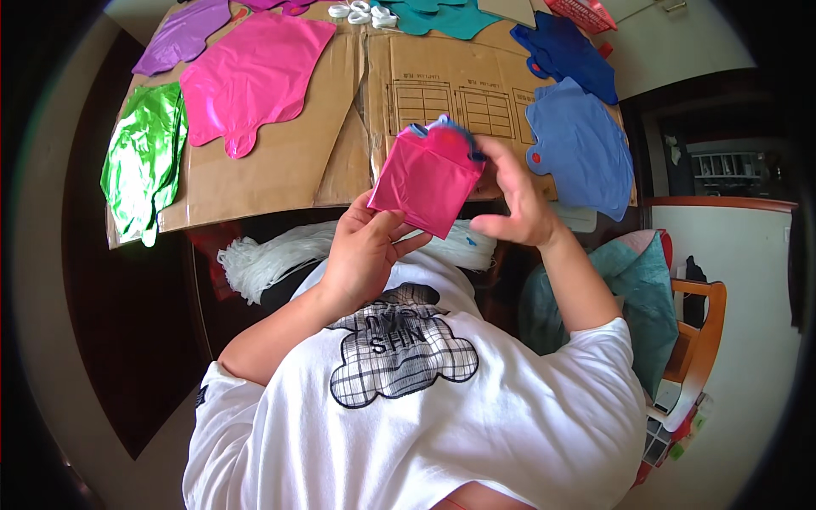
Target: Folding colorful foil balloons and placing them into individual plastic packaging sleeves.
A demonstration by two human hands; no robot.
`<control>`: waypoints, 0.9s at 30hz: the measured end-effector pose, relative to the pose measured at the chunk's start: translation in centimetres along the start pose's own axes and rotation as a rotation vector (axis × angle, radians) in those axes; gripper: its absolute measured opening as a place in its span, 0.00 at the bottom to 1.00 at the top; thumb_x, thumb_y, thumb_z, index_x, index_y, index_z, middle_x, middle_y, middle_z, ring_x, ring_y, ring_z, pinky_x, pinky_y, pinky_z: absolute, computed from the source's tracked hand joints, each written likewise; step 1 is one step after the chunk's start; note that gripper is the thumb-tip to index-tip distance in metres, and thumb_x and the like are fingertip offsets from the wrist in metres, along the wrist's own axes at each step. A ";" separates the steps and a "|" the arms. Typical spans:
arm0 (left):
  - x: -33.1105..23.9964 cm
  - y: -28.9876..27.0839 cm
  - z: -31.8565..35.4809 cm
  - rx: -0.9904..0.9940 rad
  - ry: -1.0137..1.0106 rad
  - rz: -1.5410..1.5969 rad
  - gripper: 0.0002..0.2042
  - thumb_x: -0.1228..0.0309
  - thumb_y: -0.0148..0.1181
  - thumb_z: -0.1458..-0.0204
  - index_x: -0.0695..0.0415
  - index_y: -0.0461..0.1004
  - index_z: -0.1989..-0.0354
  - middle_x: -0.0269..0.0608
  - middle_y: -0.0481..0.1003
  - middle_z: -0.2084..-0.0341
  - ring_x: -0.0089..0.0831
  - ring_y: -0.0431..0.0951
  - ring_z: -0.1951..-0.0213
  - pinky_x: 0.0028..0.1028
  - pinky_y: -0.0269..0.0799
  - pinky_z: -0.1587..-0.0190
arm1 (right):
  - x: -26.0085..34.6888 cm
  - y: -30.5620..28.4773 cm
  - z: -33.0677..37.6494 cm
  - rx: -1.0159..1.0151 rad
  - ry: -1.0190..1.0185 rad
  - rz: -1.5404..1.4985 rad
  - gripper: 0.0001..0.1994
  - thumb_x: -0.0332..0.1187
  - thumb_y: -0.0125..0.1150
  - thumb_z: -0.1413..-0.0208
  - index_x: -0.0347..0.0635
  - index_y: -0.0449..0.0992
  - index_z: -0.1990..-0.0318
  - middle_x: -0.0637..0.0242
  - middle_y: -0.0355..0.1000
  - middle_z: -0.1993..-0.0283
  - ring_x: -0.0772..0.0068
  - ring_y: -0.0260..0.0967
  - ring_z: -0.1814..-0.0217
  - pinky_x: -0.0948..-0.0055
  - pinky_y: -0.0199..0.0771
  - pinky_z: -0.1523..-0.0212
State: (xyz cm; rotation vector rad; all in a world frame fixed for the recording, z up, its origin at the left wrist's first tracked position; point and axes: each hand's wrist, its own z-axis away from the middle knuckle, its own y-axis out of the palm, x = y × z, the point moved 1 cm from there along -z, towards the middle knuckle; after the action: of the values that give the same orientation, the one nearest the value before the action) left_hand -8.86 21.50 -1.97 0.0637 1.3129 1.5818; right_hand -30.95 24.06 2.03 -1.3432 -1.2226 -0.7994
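In front of my chest, a folded pink foil balloon [429,180] forms a flat, tilted square. Along its top edge runs a dark blue, red and pale trim. My left hand [364,246] is closed on its lower left corner, thumb in front and fingers behind. Beside the balloon's right edge is my right hand [518,200], its thumb spread away and its fingertips at the upper right corner, partly blurred. Whether those fingertips press on the balloon I cannot make out. A bundle of white strings [276,255] lies across my lap below the hands.
Flat balloons lie on the cardboard-covered table [340,110]: pink [255,72], green [144,157], purple [183,34], teal [442,17], dark blue [569,55] and light blue [582,149]. Small white items [361,14] sit at the far edge. A wooden chair [705,331] stands at right.
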 end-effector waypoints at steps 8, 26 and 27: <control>0.9 -0.4 0.2 0.079 0.091 -0.045 0.13 0.78 0.46 0.40 0.58 0.64 0.47 0.41 0.74 0.54 0.34 0.77 0.53 0.41 0.75 0.48 | -1.4 -1.2 -1.2 -0.243 0.545 -0.908 0.22 0.45 0.53 0.38 0.39 0.68 0.45 0.63 0.73 0.52 0.68 0.73 0.55 0.64 0.75 0.53; -1.7 0.3 1.4 0.178 -0.208 -0.011 0.25 0.60 0.55 0.44 0.56 0.62 0.39 0.48 0.66 0.42 0.43 0.64 0.38 0.49 0.64 0.42 | 6.0 0.0 -3.3 -0.267 0.041 0.539 0.07 0.31 0.62 0.47 0.36 0.78 0.65 0.65 0.76 0.75 0.71 0.74 0.76 0.71 0.72 0.76; -1.7 0.4 1.6 0.243 -0.272 0.064 0.26 0.59 0.56 0.45 0.57 0.62 0.40 0.48 0.66 0.43 0.43 0.64 0.39 0.48 0.64 0.42 | 6.3 0.5 -3.2 -0.332 -0.128 0.692 0.07 0.30 0.63 0.48 0.36 0.78 0.65 0.63 0.75 0.75 0.67 0.74 0.76 0.70 0.72 0.76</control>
State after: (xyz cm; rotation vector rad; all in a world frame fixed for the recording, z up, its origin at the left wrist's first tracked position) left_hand -7.40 21.44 -0.15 0.4602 1.2887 1.4028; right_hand -28.40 22.40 8.47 -1.9573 -0.6434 -0.4262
